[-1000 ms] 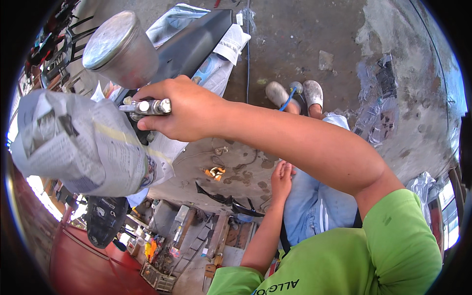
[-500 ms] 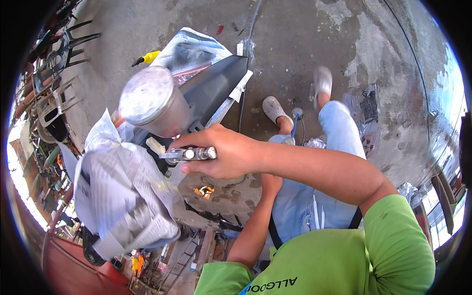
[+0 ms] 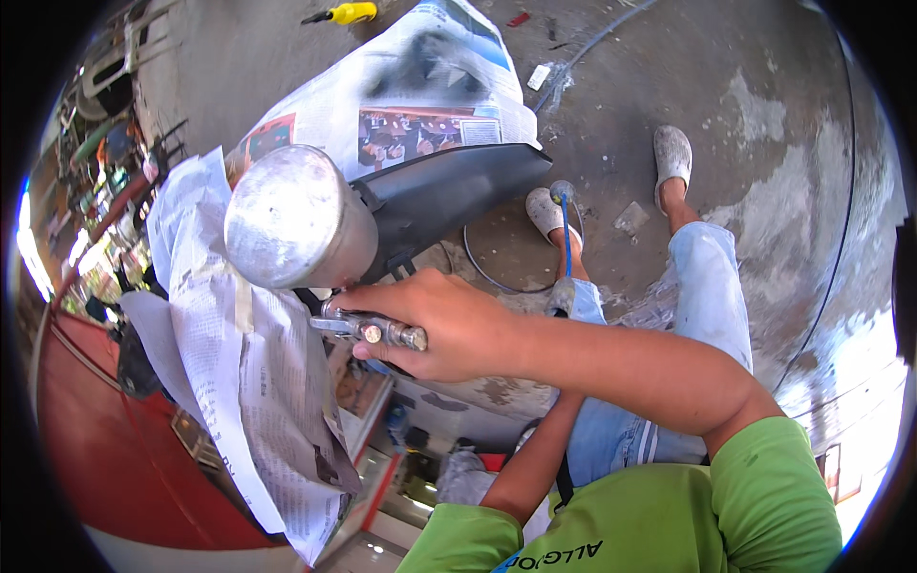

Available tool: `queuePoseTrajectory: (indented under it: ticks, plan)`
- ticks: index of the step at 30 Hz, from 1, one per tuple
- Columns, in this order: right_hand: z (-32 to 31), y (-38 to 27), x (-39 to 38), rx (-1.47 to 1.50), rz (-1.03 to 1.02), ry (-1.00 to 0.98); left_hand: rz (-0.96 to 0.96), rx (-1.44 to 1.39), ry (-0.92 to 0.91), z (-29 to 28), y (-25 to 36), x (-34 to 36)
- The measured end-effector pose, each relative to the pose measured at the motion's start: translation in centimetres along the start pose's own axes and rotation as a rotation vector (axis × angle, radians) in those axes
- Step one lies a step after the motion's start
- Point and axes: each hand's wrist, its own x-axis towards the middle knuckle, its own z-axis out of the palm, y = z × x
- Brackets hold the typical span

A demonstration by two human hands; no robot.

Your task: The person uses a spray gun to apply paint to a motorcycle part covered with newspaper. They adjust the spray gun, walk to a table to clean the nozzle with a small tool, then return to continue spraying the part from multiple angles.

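A spray gun with a metal body [image 3: 374,331] is in my right hand [image 3: 444,323], whose fingers close around its grip. Its round silver paint cup [image 3: 287,220] rises above it. Just beyond the gun lies a smooth dark grey panel [image 3: 458,186], tapering to the right. The cup hides part of it. Printed newspaper covers the area behind the panel [image 3: 330,91], with a dark smudge on it. More newspaper [image 3: 253,353] drapes to the left of the gun. My left forearm [image 3: 535,463] passes beneath my right forearm, which hides the left hand.
On the concrete floor [image 3: 611,86] lie a yellow bottle with a black nozzle [image 3: 351,13] and a thin hose [image 3: 516,286] near my feet. A blue tube [image 3: 568,234] stands by one shoe. A red surface [image 3: 143,449] fills the lower left, with clutter above it.
My view has shifted, and the newspaper behind the panel shows more fully. My right hand still holds the spray gun. The left hand, partly visible before, is now hidden. My feet have shifted.
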Motion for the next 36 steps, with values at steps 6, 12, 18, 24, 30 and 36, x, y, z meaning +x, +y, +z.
queuePoseTrajectory:
  ticks: [6, 12, 18, 24, 30, 36]
  plan:
    - [-1.4, -2.7, 5.0, -0.086, -0.021, -0.053, 0.027, 0.455, 0.286, 5.8, 5.5, -2.6]
    - [-5.3, -5.6, 6.6, -0.240, -0.139, -0.076, -0.071, -0.138, 0.398, 8.8, 12.7, -1.2]
    - [-7.4, -9.4, 5.9, -0.196, 0.155, -0.296, 0.712, 0.040, 0.587, 8.0, 27.5, 7.6]
    - [-6.3, -7.3, 10.9, -0.087, 0.022, -0.324, 0.549, -0.164, 0.184, 12.6, 23.5, 15.9]
    - [-6.1, -6.4, 17.1, -0.046, -0.023, -0.412, 0.375, 0.256, 0.428, 16.1, 26.7, 16.5]
    - [-6.2, -5.0, 21.7, -0.095, -0.004, -0.475, 0.369, -0.366, 0.485, 16.2, 33.9, 17.3]
